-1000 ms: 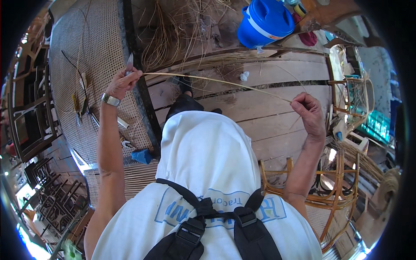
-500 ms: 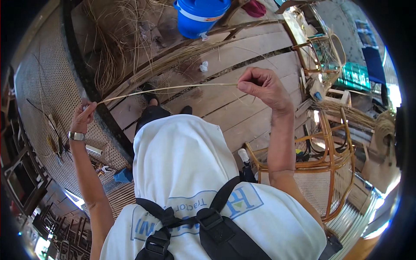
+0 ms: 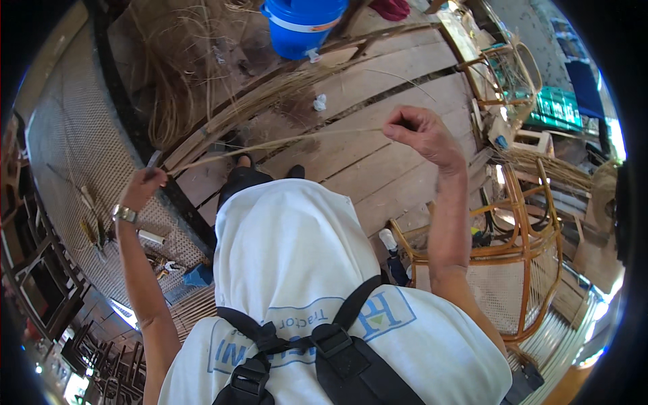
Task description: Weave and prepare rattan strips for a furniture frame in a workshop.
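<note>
To me the thin strip (image 3: 270,144) looks like pale plant fibre, its finish blurred. I see the floor (image 3: 378,169) as rough, matt wood and the woven panel (image 3: 77,145) as dull cane. The bucket (image 3: 293,40) is smooth, glossy blue plastic; the watch (image 3: 125,213) is shiny metal. The shirt (image 3: 290,243) reads to me as soft, matt white cloth, the black straps (image 3: 368,378) as webbing with plastic buckles (image 3: 333,341). The chair frame (image 3: 526,248) looks varnished and glossy.
</note>
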A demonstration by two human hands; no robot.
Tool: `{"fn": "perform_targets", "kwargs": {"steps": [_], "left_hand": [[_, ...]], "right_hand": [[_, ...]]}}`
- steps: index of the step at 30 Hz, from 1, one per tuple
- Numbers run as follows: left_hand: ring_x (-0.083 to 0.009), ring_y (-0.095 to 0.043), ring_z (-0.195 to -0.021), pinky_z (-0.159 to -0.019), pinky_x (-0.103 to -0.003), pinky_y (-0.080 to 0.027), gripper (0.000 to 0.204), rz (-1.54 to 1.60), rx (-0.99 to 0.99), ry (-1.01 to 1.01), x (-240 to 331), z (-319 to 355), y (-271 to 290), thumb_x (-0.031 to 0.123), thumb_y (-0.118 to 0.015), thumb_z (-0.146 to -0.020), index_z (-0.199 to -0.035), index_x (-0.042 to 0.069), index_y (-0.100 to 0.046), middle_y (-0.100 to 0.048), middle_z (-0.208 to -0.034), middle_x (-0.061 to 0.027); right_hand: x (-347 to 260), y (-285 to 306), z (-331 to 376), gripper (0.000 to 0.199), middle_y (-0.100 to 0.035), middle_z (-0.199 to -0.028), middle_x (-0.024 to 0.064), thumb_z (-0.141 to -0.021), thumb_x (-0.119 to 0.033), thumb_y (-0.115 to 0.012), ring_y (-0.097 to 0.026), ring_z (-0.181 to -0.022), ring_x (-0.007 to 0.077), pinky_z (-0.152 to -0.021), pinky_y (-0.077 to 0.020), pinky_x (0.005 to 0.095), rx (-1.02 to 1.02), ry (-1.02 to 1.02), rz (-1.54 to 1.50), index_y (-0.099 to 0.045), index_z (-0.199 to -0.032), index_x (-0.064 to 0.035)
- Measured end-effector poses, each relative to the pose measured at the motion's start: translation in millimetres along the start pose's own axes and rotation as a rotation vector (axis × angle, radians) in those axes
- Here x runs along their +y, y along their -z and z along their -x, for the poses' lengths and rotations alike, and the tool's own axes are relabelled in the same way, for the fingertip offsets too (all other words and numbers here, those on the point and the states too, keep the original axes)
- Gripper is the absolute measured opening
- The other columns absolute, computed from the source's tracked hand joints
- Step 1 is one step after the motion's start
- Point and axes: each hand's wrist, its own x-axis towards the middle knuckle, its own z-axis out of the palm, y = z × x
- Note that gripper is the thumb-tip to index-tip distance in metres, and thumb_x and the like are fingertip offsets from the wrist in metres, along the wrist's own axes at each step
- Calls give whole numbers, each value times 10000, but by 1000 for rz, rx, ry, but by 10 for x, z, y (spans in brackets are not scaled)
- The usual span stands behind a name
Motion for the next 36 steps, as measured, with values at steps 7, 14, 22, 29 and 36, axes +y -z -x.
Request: {"fn": "perform_targets", "kwargs": {"steps": [7, 14, 22, 29, 36], "left_hand": [[-225, -656, -738, -678, -351, -508, 261, -633, -146, -191, 754, -113, -709, 292, -622, -878, -967, 61, -705, -682, -775, -106], [-30, -473, -535, -463, -215, -377, 201, 430, -361, -265, 1703, -868, -1791, 274, -658, -900, -908, 74, -638, -673, -756, 4], [-19, -434, -496, -396, -179, -325, 107, 1048, 206, -288, 1240, -1142, -77, 73, -655, -877, -966, 97, -601, -681, -871, -77], [-11, -351, -512, -430, -167, -271, 150, 779, 328, -380, 1087, -964, 2650, 166, -624, -936, -1015, 38, -630, -641, -939, -28], [-69, -345, -564, -486, -222, -275, 282, 463, 367, -448, 2502, -883, 5017, 142, -535, -953, -1199, 10, -573, -454, -726, 32]], "right_hand": [[1433, 392, -242, 390, -643, -975, 164, -838, -305, -688, -610, -929, 308, -832, -481, 399, 1110, 162, 1445, -611, -1077, -7], [1414, -1590, -959, 444, -635, -1000, 34, -961, -393, -529, -585, -983, 172, -875, -439, 330, 237, -150, -568, -496, -1269, -75], [1679, -986, 121, 286, -509, -721, -34, -955, -338, -567, -456, -654, 73, -577, -390, 249, 91, -428, -202, -658, -955, -67], [2601, -344, 1459, 256, -497, -662, 2, -958, -255, -557, -461, -589, 90, -547, -383, 262, 82, -609, 70, -600, -841, -31], [2320, -885, 418, 183, -554, -725, -26, -954, -274, -571, -510, -612, 65, -558, -388, 204, 358, -667, -672, -621, -959, -98]]}}
